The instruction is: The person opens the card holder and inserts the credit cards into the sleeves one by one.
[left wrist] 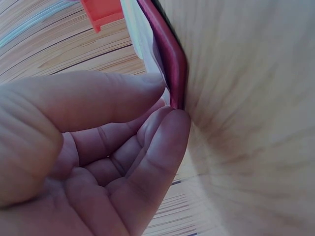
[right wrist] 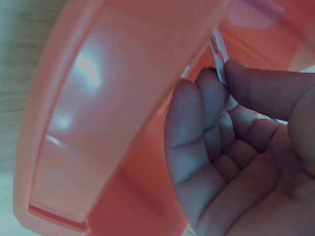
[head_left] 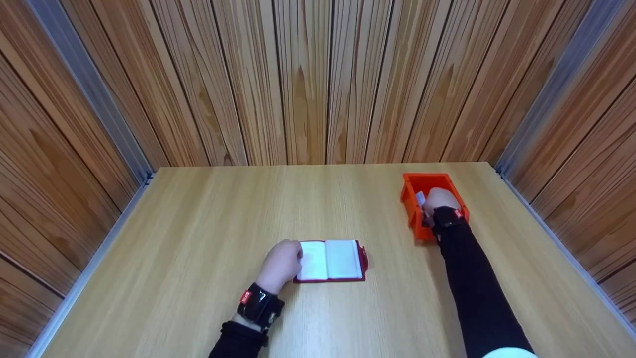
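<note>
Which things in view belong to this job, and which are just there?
Likely in the job:
open notebook, pinched by left hand
orange bin
white slip, pinched by right hand

Just there:
table
walls
white rounded thing, head view's bottom edge

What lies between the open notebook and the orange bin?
Only bare tabletop: the head view shows nothing set down between the notebook and the orange bin.
</note>
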Motion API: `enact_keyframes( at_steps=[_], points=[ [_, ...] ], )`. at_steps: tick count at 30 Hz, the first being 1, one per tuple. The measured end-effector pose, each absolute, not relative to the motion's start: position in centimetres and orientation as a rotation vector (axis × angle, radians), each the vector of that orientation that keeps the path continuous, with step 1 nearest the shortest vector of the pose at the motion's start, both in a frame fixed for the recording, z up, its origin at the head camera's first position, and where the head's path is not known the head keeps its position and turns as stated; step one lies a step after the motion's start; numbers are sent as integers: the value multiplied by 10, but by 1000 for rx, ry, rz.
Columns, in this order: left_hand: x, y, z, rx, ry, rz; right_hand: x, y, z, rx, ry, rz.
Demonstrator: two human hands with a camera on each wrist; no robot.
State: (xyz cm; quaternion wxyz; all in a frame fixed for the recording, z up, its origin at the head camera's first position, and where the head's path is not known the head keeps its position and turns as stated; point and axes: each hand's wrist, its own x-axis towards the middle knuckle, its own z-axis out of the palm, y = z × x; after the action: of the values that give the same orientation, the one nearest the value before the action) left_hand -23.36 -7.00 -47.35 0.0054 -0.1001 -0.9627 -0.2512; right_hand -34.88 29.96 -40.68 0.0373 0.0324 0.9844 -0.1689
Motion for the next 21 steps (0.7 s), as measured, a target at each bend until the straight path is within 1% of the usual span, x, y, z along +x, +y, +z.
enact_keyframes(
  at_steps=[9, 17, 21],
  points=[
    [-232, -72, -476, -393, -2928, -750, -352, 304, -399, 45, 3033, -477],
    [-234, -70, -475, -307, -3009, -827, -356, 315, -395, 42, 2994, -497],
    [-233, -70, -475, -321, -3002, -801, -355, 321, -393, 23, 3000, -533]
  ],
)
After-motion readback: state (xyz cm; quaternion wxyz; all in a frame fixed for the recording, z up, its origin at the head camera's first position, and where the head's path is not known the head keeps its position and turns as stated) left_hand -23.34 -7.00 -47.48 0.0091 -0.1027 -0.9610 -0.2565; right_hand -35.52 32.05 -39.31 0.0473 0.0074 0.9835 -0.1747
